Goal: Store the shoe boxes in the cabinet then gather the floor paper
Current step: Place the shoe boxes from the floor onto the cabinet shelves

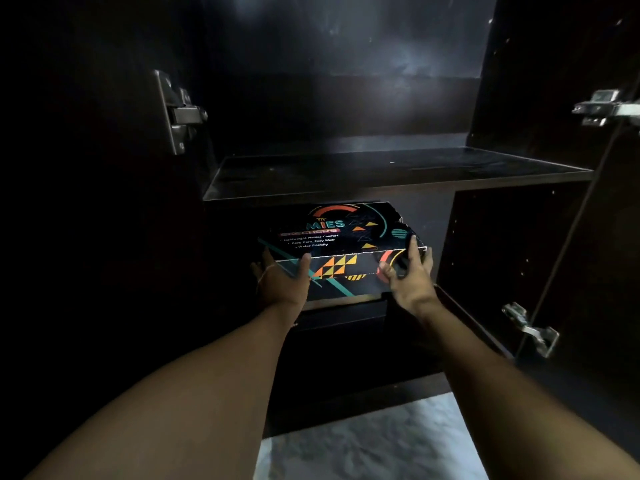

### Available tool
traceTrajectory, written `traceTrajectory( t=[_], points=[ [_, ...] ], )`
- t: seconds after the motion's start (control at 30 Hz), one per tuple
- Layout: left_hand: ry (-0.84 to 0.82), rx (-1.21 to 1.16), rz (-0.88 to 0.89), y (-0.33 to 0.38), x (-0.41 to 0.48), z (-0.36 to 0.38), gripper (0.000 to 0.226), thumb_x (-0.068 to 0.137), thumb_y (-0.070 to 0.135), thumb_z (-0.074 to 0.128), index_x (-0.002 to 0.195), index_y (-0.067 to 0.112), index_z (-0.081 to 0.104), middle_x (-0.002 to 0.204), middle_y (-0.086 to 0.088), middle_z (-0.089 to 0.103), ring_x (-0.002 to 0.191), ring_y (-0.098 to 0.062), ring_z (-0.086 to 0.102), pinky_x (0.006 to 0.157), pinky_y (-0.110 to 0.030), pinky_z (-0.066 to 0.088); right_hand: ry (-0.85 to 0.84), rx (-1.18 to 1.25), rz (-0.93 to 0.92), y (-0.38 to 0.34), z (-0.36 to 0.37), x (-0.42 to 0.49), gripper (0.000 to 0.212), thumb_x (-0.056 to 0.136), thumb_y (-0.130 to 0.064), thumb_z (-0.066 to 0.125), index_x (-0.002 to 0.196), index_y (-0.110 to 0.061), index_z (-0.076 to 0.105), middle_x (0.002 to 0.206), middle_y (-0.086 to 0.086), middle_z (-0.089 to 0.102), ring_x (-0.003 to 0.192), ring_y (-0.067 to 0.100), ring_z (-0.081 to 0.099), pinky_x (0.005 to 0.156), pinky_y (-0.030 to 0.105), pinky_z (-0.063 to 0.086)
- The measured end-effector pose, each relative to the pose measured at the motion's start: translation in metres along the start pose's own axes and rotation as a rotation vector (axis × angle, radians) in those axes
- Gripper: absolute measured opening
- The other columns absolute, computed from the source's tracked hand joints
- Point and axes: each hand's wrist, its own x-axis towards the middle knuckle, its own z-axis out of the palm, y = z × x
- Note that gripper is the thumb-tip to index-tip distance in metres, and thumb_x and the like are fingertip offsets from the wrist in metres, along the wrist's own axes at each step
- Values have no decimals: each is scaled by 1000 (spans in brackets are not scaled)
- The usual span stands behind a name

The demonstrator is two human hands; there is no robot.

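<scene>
Pale floor nearest us, no paper in view there. Both our arms reach into the dark cabinet. Left hand presses the near-left corner of the patterned shoe box; right hand wraps its near-right corner. Each grip is closed on the box. Box sits in the lower compartment, apparently atop another dark box, partly overhanging. Above, the shelf is bare. Step in hand: storing boxes. Next, we judge: push it squarely inward, let go.

shoe box rear under the shelf, its left end in darkness
</scene>
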Motion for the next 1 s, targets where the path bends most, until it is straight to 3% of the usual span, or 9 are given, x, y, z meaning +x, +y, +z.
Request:
traceTrajectory(
  t=[0.1,0.17,0.27,0.33,0.4,0.53,0.67,0.83,1.0],
  points=[
    [-18,54,29,7,7,-5,76,95,45,55,155,15,20,159,-20,20,147,-33,21,112,-40,29,-58,-83,3,-7,3,3,90,97,-4,55,154,-38,-5,158,3,-31,149,25,-11,122,39,7],
    [-8,123,77,10,3,-10,70,98,40,51,155,16,18,159,-21,15,141,-38,30,108,-41,34,-95,-68,-8,-11,1,4,96,94,4,54,153,-41,-7,157,1,-33,150,28,-3,122,50,15],
    [5,366,302,3,-12,-12,71,97,40,51,156,20,16,161,-19,5,144,-40,24,109,-47,34,-35,-139,-61,-12,4,-6,88,93,-5,58,155,-38,4,163,-4,-15,148,24,20,118,48,28],
    [2,556,569,-10,-21,-9,77,92,37,55,156,20,15,162,-19,5,149,-39,12,118,-51,22,110,-287,-103,-10,9,-18,74,94,-16,59,154,-33,19,164,-4,6,144,22,32,117,41,31],
    [-83,693,675,-20,-24,-2,87,89,36,58,157,22,6,164,-16,-2,151,-34,1,120,-52,10,133,-365,-133,-6,14,-23,69,94,-21,59,152,-33,25,161,-4,13,138,22,40,111,38,38],
    [-207,809,552,-15,-17,4,97,86,42,59,156,22,-5,163,-7,-18,152,-29,-8,119,-52,12,-2,-453,-131,-14,23,-15,78,94,-26,60,155,-39,13,164,-7,-4,145,25,28,107,39,40],
    [-360,774,397,7,-2,4,103,86,38,65,156,25,-10,161,-1,-27,151,-28,-12,119,-49,15,-101,-435,-99,-22,39,-3,82,95,-31,60,156,-38,6,163,-6,-16,149,24,18,109,39,36],
    [-412,805,372,11,8,8,107,85,38,65,154,28,-15,159,-1,-32,150,-29,-19,122,-51,8,-147,-390,-97,-15,57,9,91,92,-33,65,154,-39,-1,160,-5,-28,151,27,4,115,47,29],
    [-439,795,368,10,7,4,105,86,42,64,155,30,-15,160,0,-30,151,-29,-15,119,-51,10,-128,-412,-86,-18,45,4,83,94,-30,61,155,-39,5,164,-6,-11,151,24,10,114,44,29]
  ],
)
